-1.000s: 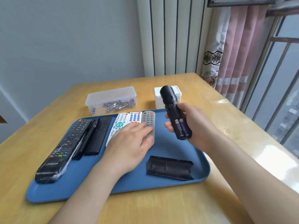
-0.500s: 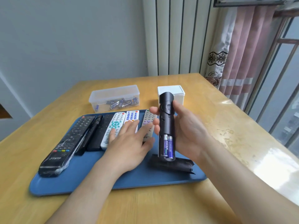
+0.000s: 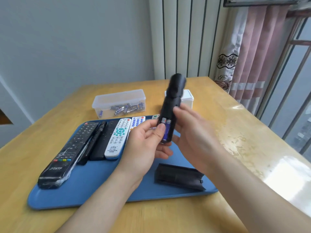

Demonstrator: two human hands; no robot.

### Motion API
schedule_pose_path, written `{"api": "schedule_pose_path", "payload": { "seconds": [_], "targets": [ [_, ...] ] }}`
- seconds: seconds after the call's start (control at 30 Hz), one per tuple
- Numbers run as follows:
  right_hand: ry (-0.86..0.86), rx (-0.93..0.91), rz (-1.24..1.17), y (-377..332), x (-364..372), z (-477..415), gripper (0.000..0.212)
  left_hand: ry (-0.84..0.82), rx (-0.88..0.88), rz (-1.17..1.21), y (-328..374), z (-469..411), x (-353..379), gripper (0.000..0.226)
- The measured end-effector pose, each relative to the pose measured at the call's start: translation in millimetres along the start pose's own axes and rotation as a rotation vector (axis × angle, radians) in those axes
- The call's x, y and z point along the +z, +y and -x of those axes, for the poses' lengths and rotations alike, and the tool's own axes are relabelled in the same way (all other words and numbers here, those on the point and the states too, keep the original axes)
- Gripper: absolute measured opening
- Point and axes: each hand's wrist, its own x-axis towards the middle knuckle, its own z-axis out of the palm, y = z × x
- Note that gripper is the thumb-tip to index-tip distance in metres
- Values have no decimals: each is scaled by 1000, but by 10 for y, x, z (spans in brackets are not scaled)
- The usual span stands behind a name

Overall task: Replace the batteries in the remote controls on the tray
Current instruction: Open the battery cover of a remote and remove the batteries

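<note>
My right hand [image 3: 190, 132] grips a black remote [image 3: 173, 96] held upright above the blue tray [image 3: 101, 190], its open back toward me. Two batteries [image 3: 166, 130] with blue wraps sit in its lower compartment. My left hand [image 3: 148, 142] holds the remote's lower end, thumb pressed on the left battery. The remote's black battery cover [image 3: 178, 177] lies on the tray near its front right corner. Several other remotes lie side by side on the tray's left: a large black one [image 3: 67, 157], two slim black ones [image 3: 101, 142] and a white one [image 3: 117, 137].
A clear plastic box [image 3: 117, 100] with several loose batteries stands behind the tray. A white box [image 3: 188, 98] sits to its right, partly hidden by the held remote. The wooden table [image 3: 235, 140] runs to a window and curtain on the right.
My left hand has lifted off the remotes on the tray and come to the held remote, thumb now on a battery. My right hand has raised the remote off the cover.
</note>
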Motion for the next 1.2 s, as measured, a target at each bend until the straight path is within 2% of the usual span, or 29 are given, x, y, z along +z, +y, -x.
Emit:
{"api": "schedule_pose_path", "payload": {
  "seconds": [0.13,0.3,0.47,0.53,0.57,0.63,0.7,0.87,1.03,1.2],
  "targets": [
    [-56,53,93,58,32,42,29,29,18,0,-1,-10,-10,20],
    [-83,129,76,60,19,30,35,-3,40,-14,-7,18,24,23],
    [-85,123,99,3,-29,-5,35,-48,49,45,26,18,40,38],
    [-70,88,141,-10,-57,-16,33,-13,78,-41,2,4,31,44],
    [-61,65,164,-12,-73,-16,32,25,138,-169,-28,-3,8,44],
    [-61,21,191,-21,-106,-24,29,125,346,-527,-56,-20,-44,38],
    [-91,-8,213,-34,-128,-24,27,194,522,-717,-50,-32,-66,37],
    [-143,-43,312,-38,-130,-20,29,227,659,-776,-17,-62,-131,37],
    [-122,-71,331,-10,-85,-4,28,206,666,-689,8,-16,-115,46],
    [-99,-118,362,64,-53,15,29,232,658,-757,-7,-29,-118,41]
  ]
}}
